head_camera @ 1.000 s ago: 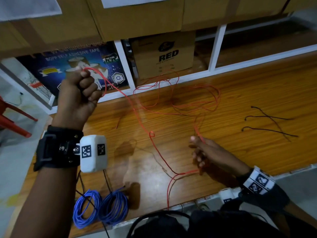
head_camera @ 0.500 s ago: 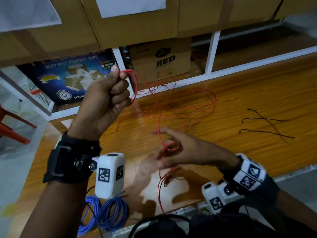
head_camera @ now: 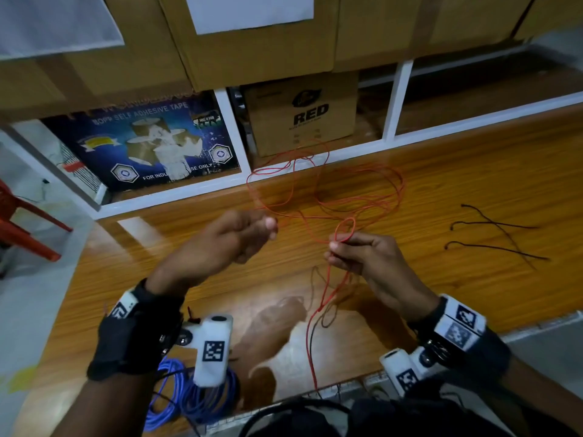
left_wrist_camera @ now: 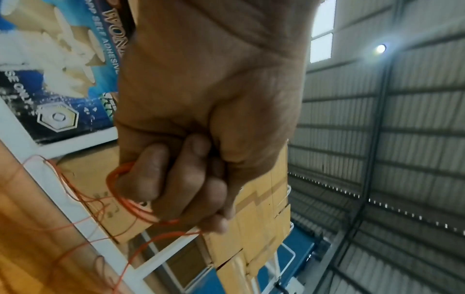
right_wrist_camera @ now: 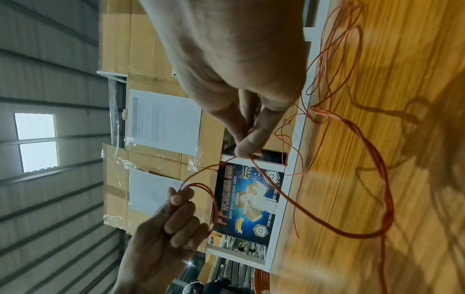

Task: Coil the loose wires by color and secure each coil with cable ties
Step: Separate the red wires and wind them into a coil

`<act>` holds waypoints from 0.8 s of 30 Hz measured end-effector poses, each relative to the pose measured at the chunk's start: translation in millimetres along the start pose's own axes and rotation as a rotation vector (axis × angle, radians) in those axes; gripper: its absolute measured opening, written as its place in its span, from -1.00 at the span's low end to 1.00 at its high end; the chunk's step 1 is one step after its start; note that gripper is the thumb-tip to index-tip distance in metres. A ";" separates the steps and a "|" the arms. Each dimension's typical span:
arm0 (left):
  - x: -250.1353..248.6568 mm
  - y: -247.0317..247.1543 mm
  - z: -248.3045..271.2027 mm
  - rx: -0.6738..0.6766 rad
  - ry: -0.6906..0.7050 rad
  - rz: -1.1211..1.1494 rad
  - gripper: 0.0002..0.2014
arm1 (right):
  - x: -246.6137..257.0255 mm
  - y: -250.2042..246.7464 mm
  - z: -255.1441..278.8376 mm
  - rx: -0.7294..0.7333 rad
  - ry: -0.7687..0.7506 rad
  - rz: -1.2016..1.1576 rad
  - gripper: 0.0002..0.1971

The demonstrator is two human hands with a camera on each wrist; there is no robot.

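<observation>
Both hands were up over the wooden worktop (head_camera: pixel 473 171), working the red wire (head_camera: pixel 362 197). The left hand (head_camera: pixel 227 244) was closed into a fist, a few turns of the wire looped round its curled fingers (left_wrist_camera: pixel 148 179) and gripped there. Just beside it, the right hand (head_camera: pixel 362 257) pinched the same wire between thumb and fingertips (right_wrist_camera: pixel 249 147), a small loop standing up above the pinch. From the right hand a strand dropped down towards the near edge of the worktop, and the rest of the wire lay farther back in a loose tangle, reaching the white shelf frame (head_camera: pixel 347 156) in front of a cardboard box printed RED (head_camera: pixel 303 115).

Near the front left corner, partly hidden under the left wrist, sat two blue wire coils (head_camera: pixel 189 402), side by side. Well off to the right lay a few black cable ties (head_camera: pixel 495 234), scattered on the wood. A blue tape carton (head_camera: pixel 142 143) stood in the shelf bay to the left
</observation>
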State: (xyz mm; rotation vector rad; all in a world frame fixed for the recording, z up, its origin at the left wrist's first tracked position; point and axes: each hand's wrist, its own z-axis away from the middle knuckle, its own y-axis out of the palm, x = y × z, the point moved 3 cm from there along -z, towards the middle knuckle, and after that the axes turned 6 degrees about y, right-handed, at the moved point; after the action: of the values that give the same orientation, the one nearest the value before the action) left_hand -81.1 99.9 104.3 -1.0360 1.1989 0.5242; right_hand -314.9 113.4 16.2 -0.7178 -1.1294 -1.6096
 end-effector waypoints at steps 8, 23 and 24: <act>31.8 14.4 -1.5 0.329 -0.089 -0.434 -0.70 | -3.4 -24.2 -17.2 -0.126 -0.079 0.093 -0.14; 87.6 -54.4 3.5 -0.570 -0.244 -0.354 -0.68 | -2.4 -77.6 -13.4 -0.290 -0.440 0.441 -0.76; 88.7 -55.7 3.4 -0.622 -0.244 -0.291 -0.68 | -0.5 -74.9 -8.9 -0.218 -0.472 0.426 -0.80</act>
State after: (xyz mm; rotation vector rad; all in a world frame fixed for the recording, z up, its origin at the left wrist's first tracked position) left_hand -5.9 61.1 42.5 -1.5915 0.6558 0.7900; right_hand -384.8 110.1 -12.0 -1.4342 -1.0378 -1.2368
